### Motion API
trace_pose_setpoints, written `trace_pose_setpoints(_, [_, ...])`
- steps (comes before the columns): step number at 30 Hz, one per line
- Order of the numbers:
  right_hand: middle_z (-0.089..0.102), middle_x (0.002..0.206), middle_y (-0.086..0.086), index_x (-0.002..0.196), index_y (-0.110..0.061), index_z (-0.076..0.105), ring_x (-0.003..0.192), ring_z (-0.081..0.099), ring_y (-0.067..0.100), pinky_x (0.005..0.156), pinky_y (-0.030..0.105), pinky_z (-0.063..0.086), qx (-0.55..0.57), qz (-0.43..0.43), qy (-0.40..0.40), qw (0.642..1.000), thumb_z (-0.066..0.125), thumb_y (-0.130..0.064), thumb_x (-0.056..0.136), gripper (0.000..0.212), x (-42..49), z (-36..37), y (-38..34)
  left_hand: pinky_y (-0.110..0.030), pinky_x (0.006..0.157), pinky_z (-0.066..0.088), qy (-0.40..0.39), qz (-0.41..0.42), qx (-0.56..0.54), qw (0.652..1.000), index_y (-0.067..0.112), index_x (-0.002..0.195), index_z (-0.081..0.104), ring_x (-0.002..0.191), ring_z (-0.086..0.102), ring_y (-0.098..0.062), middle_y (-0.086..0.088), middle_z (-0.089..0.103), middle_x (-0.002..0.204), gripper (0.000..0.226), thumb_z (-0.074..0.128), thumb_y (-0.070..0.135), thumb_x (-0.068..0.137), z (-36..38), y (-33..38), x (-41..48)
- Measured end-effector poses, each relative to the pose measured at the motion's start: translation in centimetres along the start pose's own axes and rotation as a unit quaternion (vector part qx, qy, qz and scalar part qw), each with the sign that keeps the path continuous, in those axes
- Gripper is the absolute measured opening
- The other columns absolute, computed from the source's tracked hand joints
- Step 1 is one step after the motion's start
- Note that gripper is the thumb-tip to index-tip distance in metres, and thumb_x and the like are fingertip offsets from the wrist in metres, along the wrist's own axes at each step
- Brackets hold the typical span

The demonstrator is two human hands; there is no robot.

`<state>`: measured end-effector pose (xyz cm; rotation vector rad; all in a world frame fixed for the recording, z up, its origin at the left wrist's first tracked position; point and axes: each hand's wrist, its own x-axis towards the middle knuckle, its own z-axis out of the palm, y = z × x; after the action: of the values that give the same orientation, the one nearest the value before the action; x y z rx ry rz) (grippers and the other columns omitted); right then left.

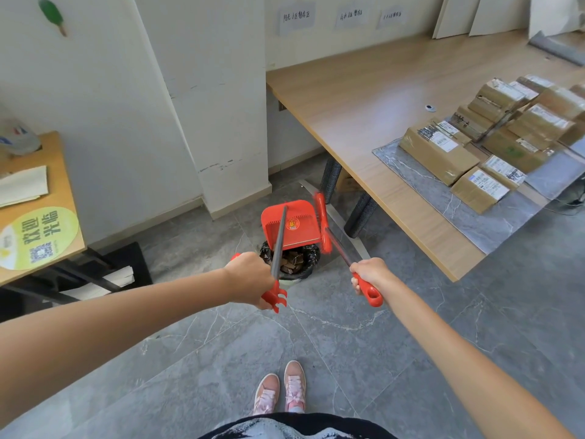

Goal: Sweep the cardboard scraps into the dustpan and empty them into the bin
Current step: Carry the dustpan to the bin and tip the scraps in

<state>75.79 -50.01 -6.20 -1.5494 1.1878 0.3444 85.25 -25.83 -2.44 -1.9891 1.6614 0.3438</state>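
Emptying step: left hand (250,275) clenching dustpan (289,224) handle, tipping over bin (294,261) just beyond; right hand (368,275) gripping broom (324,221). Next, probably needing lowering and righting.

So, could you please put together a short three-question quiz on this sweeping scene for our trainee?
1. True or false: the red dustpan is tipped over the bin.
2. Which hand holds the broom?
A. left hand
B. right hand
3. Fill in: the bin already holds brown ___ scraps.

Key: 1 true; 2 B; 3 cardboard. The left hand grips the dustpan's long handle.
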Motion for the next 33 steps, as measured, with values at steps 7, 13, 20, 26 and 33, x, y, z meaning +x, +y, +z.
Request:
trace_pose_setpoints(7, [0.048,0.062,0.013,0.098,-0.004,0.044,0.023,0.042,0.011,0.033,0.016,0.039,0.021,0.018,-0.001,1.000,0.046,0.000,0.090,0.010,0.4,-0.2,0.1,-0.025,0.041,0.023,-0.033,0.005,0.000,0.999,0.011,0.096,0.063,0.063,0.053,-0.024,0.001,0.038,0.057,0.049,0.044,0.056,0.094,2.0,2.9,0.8])
trace_pose_setpoints(13, [0.049,0.059,0.013,0.093,-0.002,0.048,0.031,0.043,0.013,0.034,0.017,0.040,0.005,0.009,0.003,1.000,0.047,-0.002,0.090,0.003,-0.1,-0.5,-0.1,-0.024,0.046,0.031,-0.002,-0.036,-0.021,0.999,0.013,0.077,0.054,0.061,0.049,-0.023,0.000,0.050,0.061,0.052,0.041,0.062,0.092,1.9,0.2,-0.1])
trace_pose_setpoints(20, [0.047,0.058,0.011,0.089,-0.004,0.047,0.034,0.043,0.015,0.035,0.017,0.039,-0.018,-0.020,0.001,1.000,0.048,-0.001,0.090,0.003,-0.7,-1.8,-2.2,-0.026,0.056,0.039,0.079,-0.134,-0.039,0.987,0.016,0.075,0.065,0.057,0.048,-0.023,-0.004,0.062,0.067,0.076,0.026,0.081,0.082,2.6,-5.4,-2.5])
trace_pose_setpoints(26, [0.045,0.059,0.012,0.091,-0.004,0.044,0.032,0.041,0.014,0.036,0.017,0.036,-0.047,-0.049,-0.001,0.998,0.046,0.000,0.090,0.005,-1.0,-2.1,-4.6,-0.027,0.049,0.036,0.154,-0.279,-0.187,0.929,0.014,0.059,0.053,0.049,0.045,-0.021,0.002,0.048,0.049,0.087,0.017,0.094,0.061,2.2,-9.6,-5.0])
trace_pose_setpoints(33, [0.048,0.063,0.012,0.096,-0.004,0.048,0.021,0.041,0.010,0.032,0.013,0.036,-0.055,-0.048,-0.048,0.996,0.047,-0.003,0.091,0.005,-0.9,-2.3,-7.3,-0.029,0.050,0.038,0.193,-0.413,-0.328,0.827,0.007,0.064,0.061,0.054,0.053,-0.025,-0.006,0.056,0.055,0.074,0.046,0.078,0.076,1.6,-11.0,-5.8])
